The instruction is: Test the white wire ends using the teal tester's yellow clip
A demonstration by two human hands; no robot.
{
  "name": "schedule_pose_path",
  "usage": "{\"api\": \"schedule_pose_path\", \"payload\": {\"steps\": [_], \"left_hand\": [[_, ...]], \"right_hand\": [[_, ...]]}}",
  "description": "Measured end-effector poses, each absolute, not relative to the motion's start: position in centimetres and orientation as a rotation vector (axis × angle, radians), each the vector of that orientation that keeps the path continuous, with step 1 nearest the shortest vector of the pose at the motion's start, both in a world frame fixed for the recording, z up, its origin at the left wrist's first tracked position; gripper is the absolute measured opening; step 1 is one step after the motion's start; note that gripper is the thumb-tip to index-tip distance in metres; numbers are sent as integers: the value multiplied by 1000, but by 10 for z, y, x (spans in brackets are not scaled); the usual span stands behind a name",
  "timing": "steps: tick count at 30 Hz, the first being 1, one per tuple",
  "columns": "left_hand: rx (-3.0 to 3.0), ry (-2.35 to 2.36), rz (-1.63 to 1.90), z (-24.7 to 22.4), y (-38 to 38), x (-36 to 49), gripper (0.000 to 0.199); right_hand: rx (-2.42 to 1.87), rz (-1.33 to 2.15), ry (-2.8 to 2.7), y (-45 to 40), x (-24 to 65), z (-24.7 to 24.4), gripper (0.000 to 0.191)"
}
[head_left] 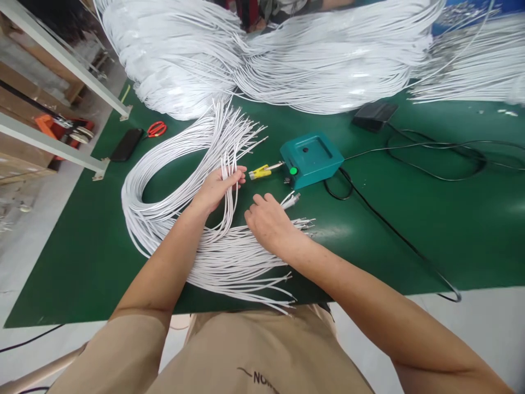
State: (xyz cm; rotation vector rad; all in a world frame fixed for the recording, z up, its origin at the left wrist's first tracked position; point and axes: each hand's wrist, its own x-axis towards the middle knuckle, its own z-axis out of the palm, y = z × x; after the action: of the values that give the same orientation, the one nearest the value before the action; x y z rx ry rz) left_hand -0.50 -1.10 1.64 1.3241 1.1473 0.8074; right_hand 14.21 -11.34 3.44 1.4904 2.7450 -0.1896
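My left hand (pixel 219 189) is closed around several white cables (pixel 230 202), their tips sticking up past the thumb. These strands bend down to a larger looped bundle of white cables (pixel 134 191) on the green table. Curled downward over the bundle's lower ends is my right hand (pixel 268 223); its fingertips are hidden, so whatever they grip cannot be made out. A few cable ends (pixel 290 200) with a clear sleeve show just beyond its knuckles. Near both hands stands a teal box-shaped device (pixel 312 158) with a green button and a yellow-tipped part (pixel 262 172) pointing left.
Large heaps of white cables (pixel 328 65) line the back of the green table (pixel 369 219). A black phone-like object (pixel 127 145) and red-handled scissors (pixel 157 129) lie at left. At right are a black pedal-like block (pixel 374 116) and black cords (pixel 385 224). Part of a person shows behind the heaps.
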Motion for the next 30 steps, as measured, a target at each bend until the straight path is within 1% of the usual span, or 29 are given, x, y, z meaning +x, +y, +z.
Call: {"api": "schedule_pose_path", "payload": {"steps": [2, 5, 7, 11, 13, 15, 17, 21, 26, 30], "left_hand": [[1400, 1182, 789, 20, -11, -6, 40], [1433, 1182, 758, 25, -13, -5, 42], [1412, 1152, 748, 26, -17, -3, 43], [1348, 1096, 737, 21, -30, 1, 44], [1320, 1101, 749, 17, -38, 3, 41], [1323, 1127, 771, 14, -44, 4, 37], [1337, 1154, 784, 12, -47, 5, 33], [1320, 1180, 759, 7, -43, 3, 32], [1315, 1229, 677, 2, -32, -6, 32], [1343, 1289, 622, 5, -29, -7, 28]], "right_hand": [[1566, -330, 2598, -122, 145, 41, 22], [1573, -571, 2484, -138, 147, 48, 32], [1513, -656, 2501, -149, 148, 51, 36], [1390, -843, 2529, -152, 163, 54, 25], [1478, -956, 2546, -140, 178, 55, 21], [1771, -1006, 2518, -123, 194, 54, 22], [1916, -1058, 2498, -105, 205, 50, 22], [1803, -1347, 2556, -81, 207, 29, 18], [1988, -1519, 2620, -81, 201, 2, 21], [2107, -1861, 2437, -84, 210, -5, 23]]}}
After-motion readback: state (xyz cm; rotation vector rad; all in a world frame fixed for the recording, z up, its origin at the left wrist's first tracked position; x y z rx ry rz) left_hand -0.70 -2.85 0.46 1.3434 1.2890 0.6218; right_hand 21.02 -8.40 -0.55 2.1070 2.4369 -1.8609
